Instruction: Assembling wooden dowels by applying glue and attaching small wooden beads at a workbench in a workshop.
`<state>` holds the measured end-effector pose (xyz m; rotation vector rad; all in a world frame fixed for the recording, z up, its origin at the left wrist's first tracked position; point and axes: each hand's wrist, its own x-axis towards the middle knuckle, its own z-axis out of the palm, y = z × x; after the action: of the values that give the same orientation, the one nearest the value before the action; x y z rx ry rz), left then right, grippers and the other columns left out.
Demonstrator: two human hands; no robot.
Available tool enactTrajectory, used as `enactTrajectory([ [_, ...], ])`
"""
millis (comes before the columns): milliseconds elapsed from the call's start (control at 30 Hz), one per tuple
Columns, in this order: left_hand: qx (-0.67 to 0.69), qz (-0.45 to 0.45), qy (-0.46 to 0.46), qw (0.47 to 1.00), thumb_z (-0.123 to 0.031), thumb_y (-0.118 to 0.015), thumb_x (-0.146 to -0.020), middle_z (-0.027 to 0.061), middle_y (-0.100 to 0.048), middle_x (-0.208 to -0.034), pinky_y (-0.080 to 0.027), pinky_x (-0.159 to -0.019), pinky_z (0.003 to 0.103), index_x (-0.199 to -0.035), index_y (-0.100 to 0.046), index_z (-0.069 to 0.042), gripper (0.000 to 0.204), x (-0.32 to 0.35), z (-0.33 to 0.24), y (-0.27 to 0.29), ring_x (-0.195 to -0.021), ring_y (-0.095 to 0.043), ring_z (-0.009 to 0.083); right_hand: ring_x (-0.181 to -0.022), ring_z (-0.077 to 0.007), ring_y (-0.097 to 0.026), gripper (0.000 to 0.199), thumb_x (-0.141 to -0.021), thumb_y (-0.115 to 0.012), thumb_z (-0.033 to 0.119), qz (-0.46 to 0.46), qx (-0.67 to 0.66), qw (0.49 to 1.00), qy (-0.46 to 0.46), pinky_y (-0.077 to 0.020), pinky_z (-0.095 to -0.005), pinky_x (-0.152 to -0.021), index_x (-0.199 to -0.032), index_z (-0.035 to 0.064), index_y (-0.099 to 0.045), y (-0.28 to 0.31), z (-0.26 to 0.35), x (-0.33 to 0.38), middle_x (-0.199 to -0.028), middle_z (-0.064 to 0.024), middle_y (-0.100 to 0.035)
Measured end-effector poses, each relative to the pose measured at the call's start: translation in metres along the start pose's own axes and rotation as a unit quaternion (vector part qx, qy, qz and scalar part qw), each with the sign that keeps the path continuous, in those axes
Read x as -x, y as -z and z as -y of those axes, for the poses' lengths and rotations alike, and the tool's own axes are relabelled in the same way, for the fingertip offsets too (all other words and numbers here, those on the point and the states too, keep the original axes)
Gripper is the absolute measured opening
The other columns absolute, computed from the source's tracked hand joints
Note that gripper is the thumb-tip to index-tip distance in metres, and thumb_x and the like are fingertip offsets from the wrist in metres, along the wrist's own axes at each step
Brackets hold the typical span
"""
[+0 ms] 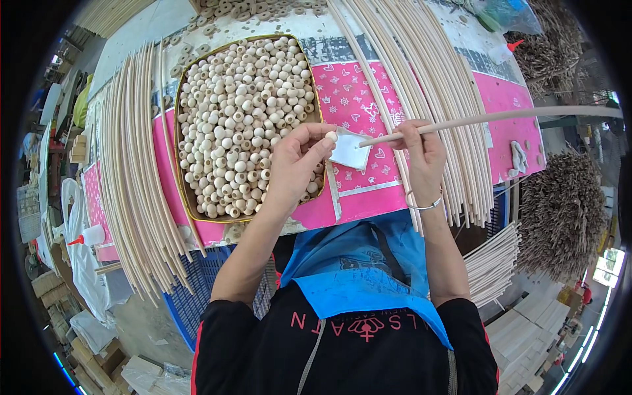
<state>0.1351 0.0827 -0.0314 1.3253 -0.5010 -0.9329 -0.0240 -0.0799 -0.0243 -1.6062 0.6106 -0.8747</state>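
Between thumb and forefinger, my left hand (301,160) pinches a small pale wooden ball (331,136). My right hand (422,153) is closed around a long thin wooden dowel (500,117), which stretches away to the right. The dowel's left tip is over a small white square dish (349,154), a short way right of the ball and apart from it. Whether the tip touches what is in the dish, I cannot tell. To the left of my hands stands a gold-rimmed tray (190,209) heaped with wooden balls (247,118) that have drilled holes.
Bundles of dowels lie on the table at the left (135,164) and right (438,85). Flat wooden rings (230,9) are scattered at the back. Red-tipped glue bottles (503,51) stand on both sides. A blue crate (191,289) is below the table. Dense rod stacks (563,214) fill the right.
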Motion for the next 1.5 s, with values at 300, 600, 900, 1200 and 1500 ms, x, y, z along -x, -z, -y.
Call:
enactTrajectory([
  [300,0.032,0.020,0.008,0.999,-0.011,-0.062,-0.098,0.0045,-0.069,-0.100,-0.054,-0.083,0.024,-0.117,-0.065,0.001,0.022,-0.004,-0.002,-0.021,-0.090,-0.064,0.0087,-0.074,-0.0131,-0.067,0.026,-0.106,-0.052,0.023,-0.062,-0.039,0.996,0.047,-0.0574,-0.0267,-0.068,-0.100,-0.0001,-0.061,0.011,0.048,-0.003,-0.086,-0.0093,-0.067],
  [600,0.150,0.055,0.058,0.985,-0.010,-0.058,-0.101,0.0103,-0.069,-0.110,-0.056,-0.093,0.030,-0.122,-0.061,0.003,0.025,0.004,-0.008,-0.034,-0.102,-0.067,0.0163,-0.076,-0.0148,-0.067,0.029,-0.108,-0.046,0.023,-0.053,-0.054,0.996,0.050,-0.0564,-0.0280,-0.072,-0.101,-0.0011,-0.060,0.007,0.049,0.007,-0.091,-0.0121,-0.067],
  [900,0.205,0.027,0.071,0.976,-0.011,-0.059,-0.100,0.0104,-0.069,-0.110,-0.056,-0.092,0.029,-0.122,-0.062,0.002,0.025,0.011,-0.002,-0.041,-0.101,-0.068,0.0156,-0.080,-0.0197,-0.068,0.024,-0.107,-0.046,0.021,-0.023,-0.046,0.992,0.117,-0.0584,-0.0315,-0.074,-0.102,0.0001,-0.057,0.009,0.038,0.021,-0.095,-0.0144,-0.065],
  [1200,0.011,0.068,-0.034,0.997,-0.007,-0.060,-0.099,0.0076,-0.070,-0.102,-0.055,-0.085,0.026,-0.119,-0.065,0.004,0.023,0.002,-0.005,-0.024,-0.093,-0.067,0.0116,-0.080,-0.0190,-0.068,0.024,-0.106,-0.049,0.020,-0.002,-0.092,0.991,0.095,-0.0587,-0.0313,-0.075,-0.102,-0.0008,-0.060,0.012,0.037,0.023,-0.094,-0.0130,-0.065],
  [1500,0.089,-0.013,-0.030,0.996,-0.015,-0.053,-0.104,0.0056,-0.068,-0.100,-0.057,-0.083,0.029,-0.125,-0.064,-0.001,0.027,0.004,0.012,-0.048,-0.091,-0.068,0.0141,-0.080,-0.0179,-0.067,0.017,-0.105,-0.050,0.011,-0.126,-0.097,0.987,0.024,-0.0550,-0.0305,-0.075,-0.102,-0.0014,-0.061,-0.001,0.015,0.046,-0.094,-0.0104,-0.066],
])
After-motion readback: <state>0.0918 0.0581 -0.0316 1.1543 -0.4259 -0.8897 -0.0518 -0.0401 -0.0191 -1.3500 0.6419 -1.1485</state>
